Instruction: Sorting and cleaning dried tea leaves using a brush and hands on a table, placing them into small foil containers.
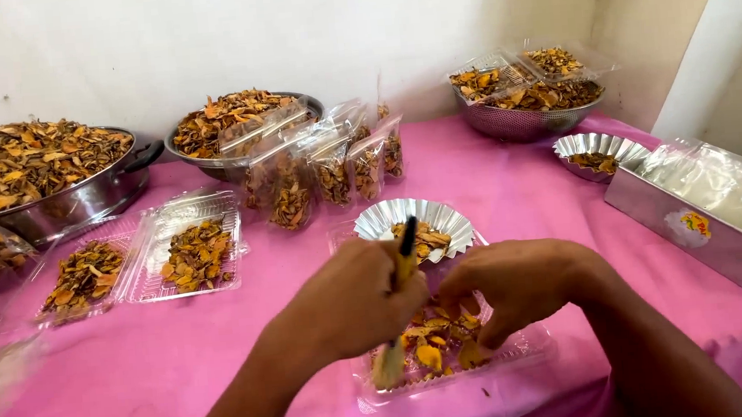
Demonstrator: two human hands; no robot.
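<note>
My left hand (356, 302) is closed around a yellow stick-like tool with a black tip (405, 254), held upright over a clear plastic tray (523, 351) of dried orange-brown slices (434, 340). My right hand (514, 285) rests with bent fingers on the slices in that tray, pinching at them. Just behind the hands stands a fluted foil cup (389, 216) with a few slices in it.
On the pink cloth (181, 373) lie two open clear trays of slices (193, 249), several filled clear pouches (323, 164), large metal bowls heaped with slices (79, 200), a colander (523, 121), another foil cup (600, 146) and a metal box of plastic bags (709, 239).
</note>
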